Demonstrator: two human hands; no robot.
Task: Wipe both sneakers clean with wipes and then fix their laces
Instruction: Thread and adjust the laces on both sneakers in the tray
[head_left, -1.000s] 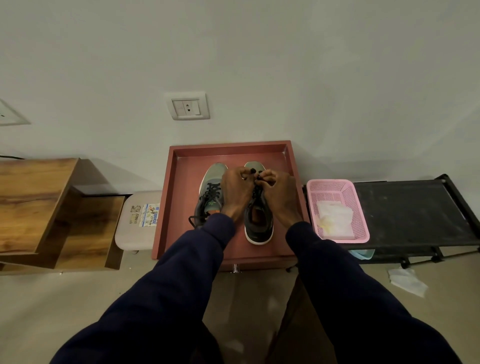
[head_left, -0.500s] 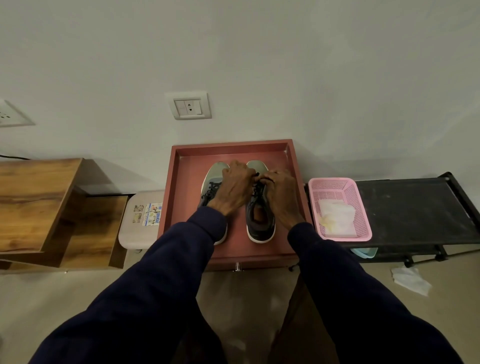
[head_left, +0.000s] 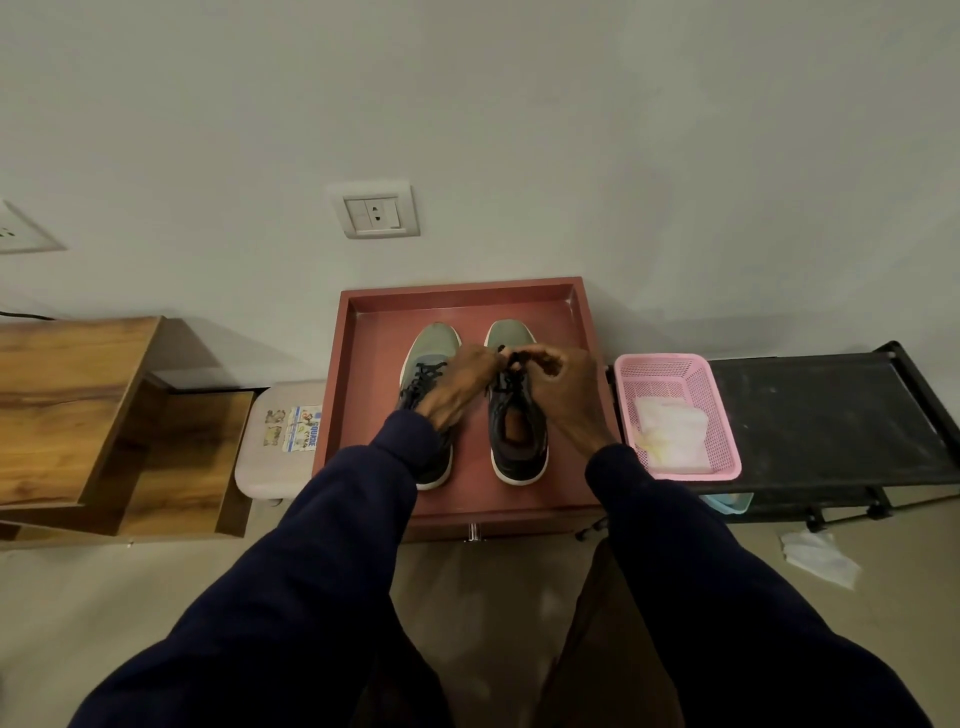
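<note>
Two sneakers stand side by side in one red tray, toes toward the wall. My two hands meet over the right sneaker, near its toe end. My right hand pinches that shoe's black lace between curled fingers and thumb. My left hand reaches across the left sneaker and seems to pinch the same lace, though the fingertips are too small to read surely. The left sneaker's laces lie crossed, and my left sleeve covers its heel.

Just right of the tray, one pink basket sits on one black rack and holds a small heap of white wipes. I cannot count them. One more wipe lies crumpled on the floor below the rack.
</note>
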